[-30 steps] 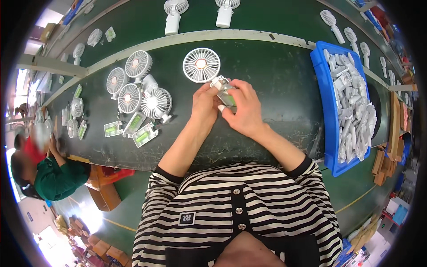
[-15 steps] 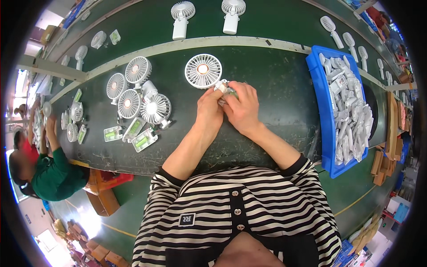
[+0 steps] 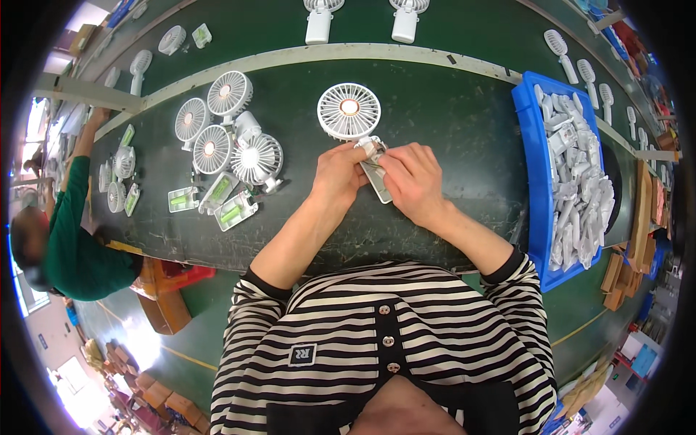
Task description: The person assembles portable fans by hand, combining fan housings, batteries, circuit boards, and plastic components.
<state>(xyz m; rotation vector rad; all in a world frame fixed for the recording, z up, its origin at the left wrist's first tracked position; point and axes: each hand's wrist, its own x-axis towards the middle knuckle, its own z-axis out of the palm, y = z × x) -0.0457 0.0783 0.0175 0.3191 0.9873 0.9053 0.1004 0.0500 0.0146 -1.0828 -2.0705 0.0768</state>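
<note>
At the far left, a co-worker in a dark green long-sleeved top [image 3: 87, 254] reaches one arm toward the pale rail [image 3: 326, 52] that runs along the far side of the dark green table [image 3: 457, 138]. Just right of that arm lies a small group of white round fan heads [image 3: 124, 161] with narrow open casings beside them. Further right, four white plastic fan heads with slatted round grilles [image 3: 212, 148] are bunched together, touching or nearly so, and just nearer the person are three open white rectangular shells with green cylinders inside [image 3: 220, 190]. In the middle, the left hand [image 3: 338, 172] has its fingers closed around the upper end of an open white elongated handle casing [image 3: 378, 181]; a white round fan head with a copper-coloured centre [image 3: 349, 109] lies on the table just beyond that end. The casing slants between the two hands, its lower end pointing toward the person. The right hand [image 3: 415, 181] has its fingers bent and gripping the casing's right side near the top; whether they also pinch some small part cannot be told. At the right side stands a long blue plastic bin [image 3: 531, 181], heaped with white plastic pieces [image 3: 580, 174].
</note>
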